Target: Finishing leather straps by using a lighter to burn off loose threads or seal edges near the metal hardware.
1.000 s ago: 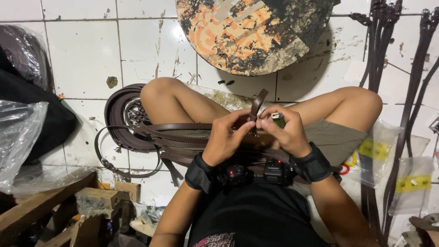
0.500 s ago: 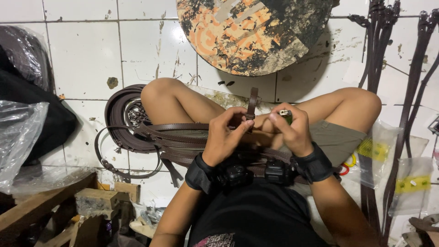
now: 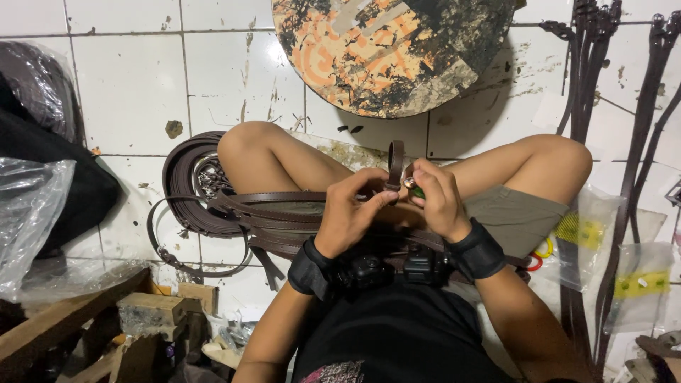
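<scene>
Our left hand (image 3: 351,213) pinches the brown leather strap (image 3: 395,164) just below its upright looped end, above our lap. Our right hand (image 3: 438,202) curls tight around a small green-handled tool (image 3: 417,190), its metal tip touching the strap.

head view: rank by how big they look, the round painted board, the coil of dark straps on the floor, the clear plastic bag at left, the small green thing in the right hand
1. round painted board
2. clear plastic bag and coil of dark straps: look alike in size, and the bag is cut off by the frame edge, so unranked
3. small green thing in the right hand
</scene>
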